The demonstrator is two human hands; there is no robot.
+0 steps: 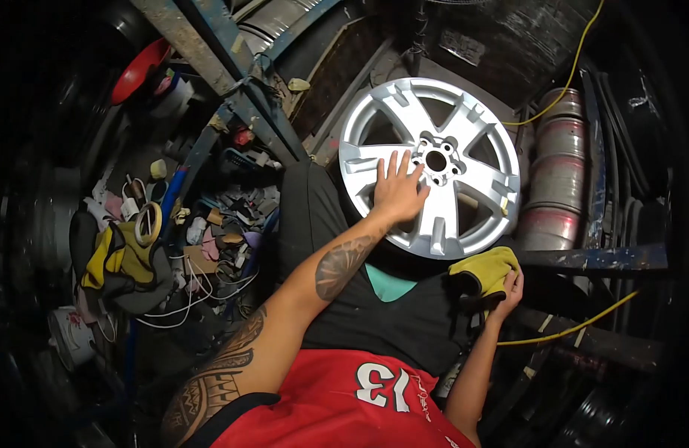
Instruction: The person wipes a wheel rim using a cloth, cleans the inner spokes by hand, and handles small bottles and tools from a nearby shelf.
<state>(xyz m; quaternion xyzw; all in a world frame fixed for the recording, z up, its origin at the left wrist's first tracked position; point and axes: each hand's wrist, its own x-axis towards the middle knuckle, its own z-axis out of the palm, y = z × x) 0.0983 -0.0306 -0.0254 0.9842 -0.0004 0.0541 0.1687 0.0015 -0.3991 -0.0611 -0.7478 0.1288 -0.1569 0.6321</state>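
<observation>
A silver five-spoke alloy wheel (485, 176) lies face up in front of my knees, with its round centre bore and lug holes showing. My left hand (398, 192) rests flat on a spoke left of the hub, fingers spread and holding nothing. Near the wheel's lower right edge, my right hand (513, 290) grips a bunched yellow cloth (485, 269) with dark edging. The cloth overlaps the rim in this view. A corner of teal cloth (389, 285) shows between my legs, below the wheel.
Stacked metal drum-like pieces (551, 187) stand at the right, beside a yellow cable (576, 71). To the left are a heap of scraps (225, 224), a yellow-and-grey cloth (124, 261), a tape roll (160, 224) and a red bowl (139, 72). Blue metal frame bars (266, 123) cross behind.
</observation>
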